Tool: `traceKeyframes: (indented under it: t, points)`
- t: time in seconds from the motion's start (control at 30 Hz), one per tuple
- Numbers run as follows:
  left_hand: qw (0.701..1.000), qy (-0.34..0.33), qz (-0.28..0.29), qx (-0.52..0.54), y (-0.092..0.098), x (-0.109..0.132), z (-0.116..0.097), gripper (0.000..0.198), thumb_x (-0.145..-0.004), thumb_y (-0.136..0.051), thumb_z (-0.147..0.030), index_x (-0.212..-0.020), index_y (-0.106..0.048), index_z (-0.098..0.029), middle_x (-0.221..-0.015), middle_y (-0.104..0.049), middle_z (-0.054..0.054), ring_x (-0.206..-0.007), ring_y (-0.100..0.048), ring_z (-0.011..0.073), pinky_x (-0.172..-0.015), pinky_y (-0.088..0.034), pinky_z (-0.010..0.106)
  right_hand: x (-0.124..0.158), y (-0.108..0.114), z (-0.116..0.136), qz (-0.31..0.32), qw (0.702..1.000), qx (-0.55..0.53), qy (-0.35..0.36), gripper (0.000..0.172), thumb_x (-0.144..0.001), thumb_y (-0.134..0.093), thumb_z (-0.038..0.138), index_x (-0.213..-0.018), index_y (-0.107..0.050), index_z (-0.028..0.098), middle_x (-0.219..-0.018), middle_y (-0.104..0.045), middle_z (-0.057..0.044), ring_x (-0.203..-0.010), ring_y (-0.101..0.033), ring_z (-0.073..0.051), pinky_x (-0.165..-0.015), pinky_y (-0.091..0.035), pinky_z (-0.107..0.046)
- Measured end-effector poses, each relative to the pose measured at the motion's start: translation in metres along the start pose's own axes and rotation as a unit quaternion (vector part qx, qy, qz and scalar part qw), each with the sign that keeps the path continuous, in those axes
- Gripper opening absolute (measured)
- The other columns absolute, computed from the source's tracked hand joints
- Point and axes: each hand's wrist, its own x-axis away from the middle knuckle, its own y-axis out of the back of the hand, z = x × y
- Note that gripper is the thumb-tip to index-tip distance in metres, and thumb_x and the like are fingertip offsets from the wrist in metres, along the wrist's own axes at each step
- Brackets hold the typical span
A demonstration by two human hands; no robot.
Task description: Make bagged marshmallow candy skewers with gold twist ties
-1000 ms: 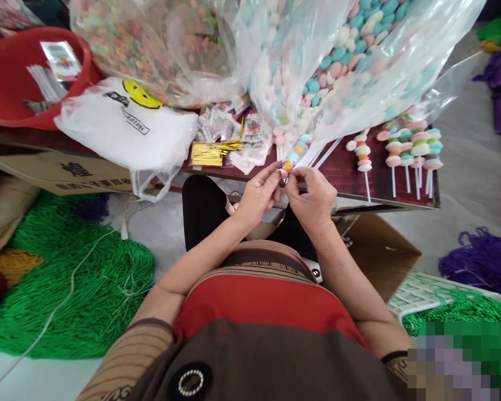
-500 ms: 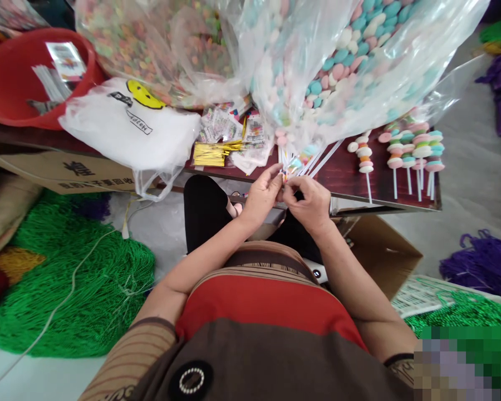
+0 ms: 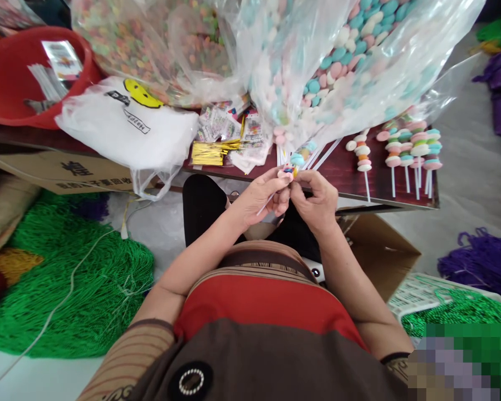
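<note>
A candy skewer [image 3: 297, 159], with pastel discs in what looks like clear wrapping, points up and to the right in front of me. My left hand [image 3: 262, 199] is closed around its lower end, and the white stick sticks out below the fingers. At its right side my right hand [image 3: 318, 199] pinches thumb and forefinger together; what lies between them is too small to make out. Just beyond the hands, white sticks [image 3: 323, 155] lie on the table. Gold twist ties [image 3: 207, 153] and small printed packets [image 3: 253, 142] are to the left.
Several candy skewers [image 3: 417, 146] lie at the table's [image 3: 342, 181] right end. Large clear bags of pastel candy [image 3: 338, 69] and colourful candy [image 3: 158, 50] stand at the back. A white plastic bag [image 3: 121, 131] and red basin [image 3: 8, 83] are left; a cardboard box [image 3: 376, 250] sits below right.
The left hand has turned, so the stick now shows below its fingers. My right hand has shifted slightly right, still pinched beside the skewer.
</note>
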Motion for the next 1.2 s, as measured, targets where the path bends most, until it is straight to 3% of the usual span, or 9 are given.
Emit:
traceKeyframes:
  t: [0.07,0.2,0.3,0.37,0.43,0.53,0.77,0.97,1.2]
  points:
    - [0.999,-0.019,-0.039,-0.015,0.0,-0.001,0.003,0.019,-0.088,-0.067,-0.029,-0.101,-0.056,-0.021,-0.052,-0.046,-0.012,-0.036,-0.038,0.0038,-0.037,-0.028,0.016,0.001,-0.002,-0.002,0.006,1.0,-0.007,-0.016,0.006,-0.089,-0.058,0.023,-0.087,-0.063,0.023,-0.084,-0.073,-0.001,-0.074,-0.07,-0.015,-0.074,-0.058,-0.03]
    - [0.987,-0.059,-0.112,-0.099,0.008,-0.008,0.016,0.025,-0.092,-0.059,-0.023,-0.117,-0.057,-0.02,-0.056,-0.042,-0.012,-0.037,-0.029,0.0035,-0.037,-0.022,0.017,0.004,-0.006,-0.005,-0.041,0.996,-0.022,-0.078,0.014,-0.094,-0.054,0.025,-0.103,-0.065,0.023,-0.094,-0.075,-0.003,-0.08,-0.073,-0.016,-0.075,-0.06,-0.031]
    - [0.954,-0.108,-0.153,-0.233,0.018,-0.013,0.027,0.032,-0.094,-0.057,-0.024,-0.126,-0.06,-0.02,-0.065,-0.058,-0.007,-0.044,-0.043,0.0055,-0.047,-0.036,0.018,0.002,-0.006,-0.007,-0.003,0.998,0.04,-0.058,0.012,-0.093,-0.058,0.026,-0.096,-0.069,0.023,-0.09,-0.077,-0.004,-0.079,-0.073,-0.017,-0.076,-0.059,-0.032]
    - [0.915,-0.143,-0.183,-0.329,0.022,-0.015,0.03,0.034,-0.093,-0.058,-0.025,-0.127,-0.063,-0.021,-0.08,-0.071,-0.001,-0.062,-0.06,0.0095,-0.063,-0.047,0.02,0.0,-0.006,-0.007,0.035,0.995,0.082,-0.044,0.013,-0.093,-0.058,0.025,-0.091,-0.071,0.023,-0.088,-0.078,-0.004,-0.078,-0.073,-0.017,-0.076,-0.058,-0.031]
    - [0.879,-0.158,-0.202,-0.403,0.024,-0.015,0.029,0.034,-0.093,-0.058,-0.024,-0.127,-0.066,-0.022,-0.093,-0.077,0.002,-0.08,-0.069,0.0149,-0.078,-0.05,0.024,-0.001,-0.007,-0.007,0.058,0.992,0.107,-0.039,0.015,-0.094,-0.057,0.025,-0.092,-0.072,0.023,-0.087,-0.078,-0.005,-0.078,-0.073,-0.018,-0.076,-0.057,-0.031]
    - [0.845,-0.149,-0.217,-0.466,0.022,-0.013,0.025,0.036,-0.094,-0.057,-0.024,-0.129,-0.066,-0.023,-0.095,-0.079,0.005,-0.09,-0.072,0.0202,-0.085,-0.049,0.027,0.0,-0.012,-0.007,0.079,0.986,0.14,-0.04,0.016,-0.094,-0.057,0.025,-0.096,-0.073,0.023,-0.089,-0.079,-0.006,-0.081,-0.073,-0.02,-0.074,-0.054,-0.031]
    - [0.797,-0.124,-0.236,-0.542,0.018,-0.011,0.024,0.042,-0.098,-0.053,-0.028,-0.138,-0.063,-0.022,-0.09,-0.079,0.009,-0.087,-0.074,0.0248,-0.084,-0.049,0.031,0.002,-0.021,-0.009,0.081,0.976,0.196,-0.048,0.017,-0.091,-0.056,0.021,-0.095,-0.072,0.023,-0.088,-0.078,-0.006,-0.079,-0.072,-0.021,-0.068,-0.048,-0.03]
    - [0.786,-0.133,-0.226,-0.559,0.02,-0.011,0.026,0.048,-0.099,-0.052,-0.031,-0.145,-0.058,-0.021,-0.089,-0.079,0.011,-0.086,-0.074,0.0253,-0.082,-0.05,0.031,0.001,-0.022,-0.01,0.075,0.976,0.196,-0.059,0.018,-0.088,-0.054,0.019,-0.092,-0.071,0.023,-0.087,-0.079,-0.006,-0.078,-0.072,-0.022,-0.067,-0.048,-0.031]
    - [0.811,-0.148,-0.229,-0.517,0.021,-0.013,0.029,0.047,-0.099,-0.054,-0.033,-0.144,-0.059,-0.022,-0.094,-0.08,0.01,-0.088,-0.074,0.0239,-0.085,-0.05,0.031,-0.002,-0.021,-0.017,0.067,0.981,0.166,-0.071,0.014,-0.085,-0.055,0.02,-0.087,-0.069,0.024,-0.083,-0.077,-0.004,-0.072,-0.069,-0.019,-0.067,-0.049,-0.03]
